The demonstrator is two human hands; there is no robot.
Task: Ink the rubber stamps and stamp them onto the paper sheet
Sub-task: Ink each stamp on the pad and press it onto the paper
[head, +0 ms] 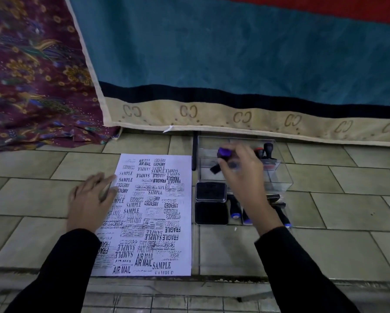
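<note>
Rubber stamp (224, 152), purple-capped, pinched by right hand (241, 170) over clear tray (283, 180), right of paper sheet (153, 213); left hand (91, 198) rests flat, fingers straight, on sheet's left edge. Risk: sheet is crowded, so a fresh impression would probably overlap existing prints.

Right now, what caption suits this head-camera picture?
Left hand rests on the stamp-covered paper sheet while the right hand holds a purple-topped rubber stamp.

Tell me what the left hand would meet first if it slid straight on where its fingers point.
The paper sheet. The left hand rests with fingertips at its left edge, pointing up and right across it; nothing else seems to stand in that line.
</note>
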